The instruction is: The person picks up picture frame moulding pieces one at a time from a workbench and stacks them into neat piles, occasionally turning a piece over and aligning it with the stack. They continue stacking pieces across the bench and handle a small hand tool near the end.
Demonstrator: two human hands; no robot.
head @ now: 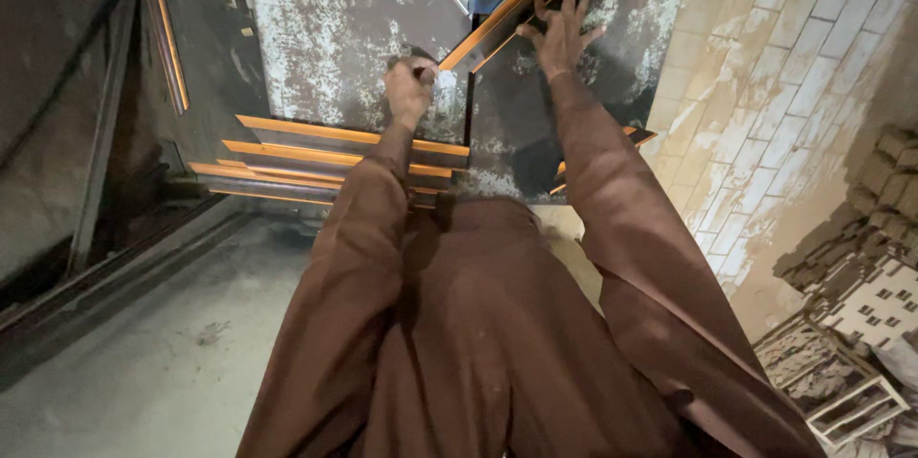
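My left hand is closed in a fist and presses on the edge of a dark metal panel scuffed with whitish patches. I cannot tell whether the fist holds anything. My right hand lies flat with fingers spread on a second dark panel, just below an orange-edged bar that runs diagonally between the two panels. Brown sleeves and a brown garment fill the lower middle of the view.
Orange-edged metal bars lie stacked under the left panel. A pale brick wall rises on the right, with a heap of bricks and a white frame below it. Grey concrete floor and dark rails lie on the left.
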